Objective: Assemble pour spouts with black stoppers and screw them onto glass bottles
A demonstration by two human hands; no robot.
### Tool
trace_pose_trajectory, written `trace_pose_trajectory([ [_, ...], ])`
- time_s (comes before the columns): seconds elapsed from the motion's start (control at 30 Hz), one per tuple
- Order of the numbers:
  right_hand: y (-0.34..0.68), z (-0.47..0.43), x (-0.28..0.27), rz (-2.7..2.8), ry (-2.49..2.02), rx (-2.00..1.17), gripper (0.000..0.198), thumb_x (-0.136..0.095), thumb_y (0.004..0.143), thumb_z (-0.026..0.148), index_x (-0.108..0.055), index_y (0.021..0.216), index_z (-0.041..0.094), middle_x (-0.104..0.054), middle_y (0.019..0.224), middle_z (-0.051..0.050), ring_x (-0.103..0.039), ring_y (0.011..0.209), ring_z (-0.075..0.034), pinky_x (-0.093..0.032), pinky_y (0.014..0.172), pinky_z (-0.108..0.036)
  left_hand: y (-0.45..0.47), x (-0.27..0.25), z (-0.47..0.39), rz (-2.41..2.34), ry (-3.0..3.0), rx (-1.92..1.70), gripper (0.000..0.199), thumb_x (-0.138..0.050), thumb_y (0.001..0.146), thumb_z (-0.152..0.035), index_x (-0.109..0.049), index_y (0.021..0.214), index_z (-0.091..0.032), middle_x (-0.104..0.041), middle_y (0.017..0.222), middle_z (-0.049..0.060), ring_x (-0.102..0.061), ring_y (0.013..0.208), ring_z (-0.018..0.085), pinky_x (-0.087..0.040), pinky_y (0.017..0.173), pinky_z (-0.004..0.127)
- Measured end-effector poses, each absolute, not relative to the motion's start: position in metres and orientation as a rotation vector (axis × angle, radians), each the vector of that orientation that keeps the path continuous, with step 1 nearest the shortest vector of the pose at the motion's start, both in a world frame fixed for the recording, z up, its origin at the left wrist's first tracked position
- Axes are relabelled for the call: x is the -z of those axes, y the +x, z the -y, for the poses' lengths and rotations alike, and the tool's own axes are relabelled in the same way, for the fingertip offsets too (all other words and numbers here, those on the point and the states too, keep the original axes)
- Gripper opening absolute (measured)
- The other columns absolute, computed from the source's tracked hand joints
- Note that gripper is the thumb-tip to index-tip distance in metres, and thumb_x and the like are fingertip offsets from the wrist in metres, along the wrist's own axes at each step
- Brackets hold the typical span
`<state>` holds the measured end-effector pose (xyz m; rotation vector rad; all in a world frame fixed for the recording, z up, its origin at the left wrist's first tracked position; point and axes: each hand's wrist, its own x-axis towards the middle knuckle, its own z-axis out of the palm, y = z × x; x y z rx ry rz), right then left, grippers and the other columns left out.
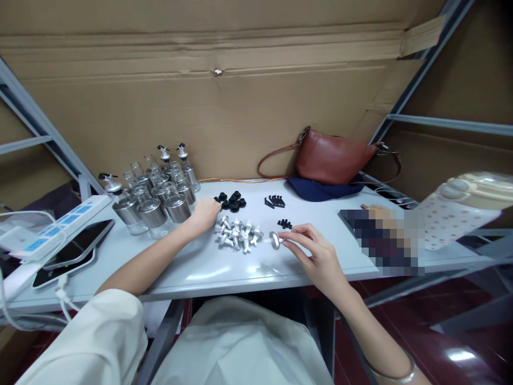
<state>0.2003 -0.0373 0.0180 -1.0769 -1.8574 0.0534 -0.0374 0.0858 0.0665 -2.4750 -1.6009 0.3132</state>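
My right hand (pixel 315 252) pinches a silver pourer top (pixel 274 240), held tilted on its side just above the table with its pale end pointing left. My left hand (pixel 206 215) is at the left edge of a group of black round stoppers (pixel 233 202). Its fingers are curled and partly hidden, and one black stopper (pixel 217 200) shows at the fingertips. Between my hands lies a heap of silver pourer tops (pixel 237 234). Small black caps (pixel 285 224) are just beyond my right fingertips, and thin black levers (pixel 275 201) lie farther back.
Glass bottles with steel sleeves (pixel 152 214) stand at left, some topped with pourers. Beside them are a power strip (pixel 66 224) and a tablet (pixel 76 248). A brown bag (pixel 334 158) rests on a dark blue cap (pixel 320 191) at back right, near a dotted water bottle (pixel 457 216).
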Motion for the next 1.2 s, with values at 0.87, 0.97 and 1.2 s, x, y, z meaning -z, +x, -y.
trace_pose_trajectory([
  [0.87, 0.168, 0.039, 0.010, 1.975, -1.258, -0.478, 0.022, -0.056, 0.087, 0.023, -0.055, 0.109, 0.020, -0.063, 0.106, -0.009, -0.058, 0.100, -0.024, -0.047, 0.088, -0.042, -0.052, -0.065, -0.074, 1.283, -3.283, -0.396, 0.084, -0.075, 0.065, -0.028, -0.030, 0.135, -0.019, -0.037, 0.142, 0.015, -0.047, 0.123, 0.027, -0.040, 0.096, 0.029],
  [0.97, 0.169, 0.039, 0.012, 1.995, -1.245, -0.481, 0.025, -0.054, 0.088, 0.024, -0.054, 0.113, 0.021, -0.062, 0.109, -0.009, -0.057, 0.103, -0.025, -0.046, 0.089, -0.043, -0.050, -0.064, -0.069, 1.281, -3.228, -0.398, 0.083, -0.076, 0.067, -0.030, -0.031, 0.135, -0.019, -0.039, 0.140, 0.015, -0.050, 0.121, 0.028, -0.042, 0.092, 0.030],
  [1.2, 0.171, 0.037, 0.019, 1.873, -1.257, -0.463, 0.024, -0.052, 0.088, 0.029, -0.049, 0.110, 0.021, -0.058, 0.093, -0.006, -0.058, 0.085, -0.021, -0.049, 0.078, -0.036, -0.069, -0.117, -0.032, 1.290, -3.140, 0.025, 0.063, -0.063, 0.080, -0.046, -0.039, 0.133, -0.021, -0.048, 0.136, 0.011, -0.054, 0.116, 0.026, -0.042, 0.093, 0.033],
])
